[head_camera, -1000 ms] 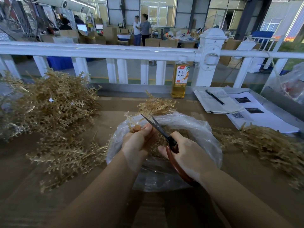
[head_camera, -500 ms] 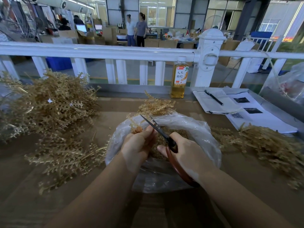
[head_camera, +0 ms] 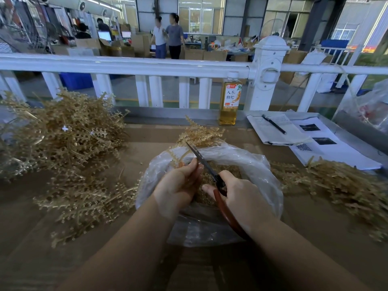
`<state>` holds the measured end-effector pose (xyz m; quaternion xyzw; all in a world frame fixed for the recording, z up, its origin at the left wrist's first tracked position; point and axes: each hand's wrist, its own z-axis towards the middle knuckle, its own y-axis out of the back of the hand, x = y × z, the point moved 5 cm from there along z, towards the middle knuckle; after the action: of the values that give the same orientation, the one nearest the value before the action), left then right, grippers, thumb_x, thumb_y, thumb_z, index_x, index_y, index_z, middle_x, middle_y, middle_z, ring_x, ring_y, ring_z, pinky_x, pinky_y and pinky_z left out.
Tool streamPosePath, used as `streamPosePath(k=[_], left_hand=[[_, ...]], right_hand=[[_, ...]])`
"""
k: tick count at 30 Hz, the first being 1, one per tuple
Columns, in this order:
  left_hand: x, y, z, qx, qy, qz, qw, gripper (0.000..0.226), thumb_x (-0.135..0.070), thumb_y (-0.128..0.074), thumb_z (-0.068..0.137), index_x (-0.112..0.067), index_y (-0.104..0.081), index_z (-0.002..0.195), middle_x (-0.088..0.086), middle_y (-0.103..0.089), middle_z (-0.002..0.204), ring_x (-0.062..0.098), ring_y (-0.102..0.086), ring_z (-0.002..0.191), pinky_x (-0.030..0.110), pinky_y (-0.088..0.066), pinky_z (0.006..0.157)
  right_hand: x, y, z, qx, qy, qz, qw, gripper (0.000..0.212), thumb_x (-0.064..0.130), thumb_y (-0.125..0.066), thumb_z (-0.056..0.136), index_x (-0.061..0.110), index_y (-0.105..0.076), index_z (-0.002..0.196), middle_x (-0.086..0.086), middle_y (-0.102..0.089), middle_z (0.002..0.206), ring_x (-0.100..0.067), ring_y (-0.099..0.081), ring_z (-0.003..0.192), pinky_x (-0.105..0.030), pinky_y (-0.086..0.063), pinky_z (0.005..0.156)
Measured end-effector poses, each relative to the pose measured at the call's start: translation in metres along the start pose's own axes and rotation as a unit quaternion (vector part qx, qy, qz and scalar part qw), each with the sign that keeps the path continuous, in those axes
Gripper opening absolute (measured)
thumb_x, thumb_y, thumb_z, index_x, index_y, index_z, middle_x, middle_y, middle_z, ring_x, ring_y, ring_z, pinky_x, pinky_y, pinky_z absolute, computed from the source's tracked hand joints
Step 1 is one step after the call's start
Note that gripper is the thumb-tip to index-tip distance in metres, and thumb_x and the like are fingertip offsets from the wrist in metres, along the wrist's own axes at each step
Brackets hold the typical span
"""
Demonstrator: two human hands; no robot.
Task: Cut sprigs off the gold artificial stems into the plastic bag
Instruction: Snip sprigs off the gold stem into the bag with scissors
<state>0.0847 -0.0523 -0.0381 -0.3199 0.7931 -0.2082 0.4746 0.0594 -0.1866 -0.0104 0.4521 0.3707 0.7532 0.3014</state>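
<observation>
Scissors (head_camera: 201, 160) blades now closed, right hand (head_camera: 241, 196) gripping them, left hand (head_camera: 178, 183) pinching stem (head_camera: 199, 136), bottle (head_camera: 230, 101) (人参枸杞).

Place: a factory or warehouse work floor.
Bench: a cardboard-covered table (head_camera: 147, 135) at lower frame, heaped with gold stems (head_camera: 63, 135) at left and right.
Barrier: a white railing (head_camera: 126, 67) across mid frame, fencing the bench from the floor.
Background: stacked cartons (head_camera: 195, 54) at top centre, lit monitors (head_camera: 104, 35) at upper left, two people (head_camera: 168, 35) standing.
Building: tall windows (head_camera: 201, 15) and dark steel columns (head_camera: 315, 19) along the top.
Paperwork: printed sheets (head_camera: 327, 148) with a pen (head_camera: 274, 124) at right.
</observation>
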Motion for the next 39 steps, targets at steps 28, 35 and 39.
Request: streamPosePath(k=[28, 35, 39], left_hand=[[0.007, -0.011, -0.010, 0.035, 0.020, -0.018, 0.999, 0.007, -0.009, -0.058, 0.089, -0.009, -0.065, 0.090, 0.000, -0.067, 0.064, 0.012, -0.062, 0.070, 0.028, -0.046, 0.068], [-0.004, -0.003, -0.012, 0.028, -0.019, -0.060, 0.998, 0.012, -0.007, -0.066, 0.065, -0.006, -0.068, 0.077, 0.002, -0.063, 0.069, 0.016, -0.058, 0.064, 0.027, -0.047, 0.069], [-0.003, -0.004, -0.014, 0.017, -0.035, -0.046, 0.998, 0.006, -0.009, -0.065, 0.081, -0.006, -0.067, 0.076, 0.002, -0.067, 0.065, 0.014, -0.064, 0.056, 0.026, -0.050, 0.065]], right_hand=[[0.008, 0.000, -0.001, -0.025, 0.012, 0.008, 1.000, 0.032, 0.057, -0.044, 0.092, 0.026, -0.042, 0.089, 0.009, -0.051, 0.064, -0.009, -0.051, 0.061, -0.022, -0.036, 0.057], [0.003, 0.003, -0.005, -0.006, 0.012, -0.023, 1.000, 0.034, 0.062, -0.041, 0.090, 0.028, -0.043, 0.091, 0.009, -0.053, 0.068, -0.008, -0.056, 0.065, -0.026, -0.048, 0.061], [0.003, 0.002, -0.008, -0.006, 0.015, -0.029, 0.999, 0.036, 0.062, -0.040, 0.091, 0.027, -0.043, 0.091, 0.006, -0.054, 0.069, -0.011, -0.056, 0.066, -0.028, -0.049, 0.063]])
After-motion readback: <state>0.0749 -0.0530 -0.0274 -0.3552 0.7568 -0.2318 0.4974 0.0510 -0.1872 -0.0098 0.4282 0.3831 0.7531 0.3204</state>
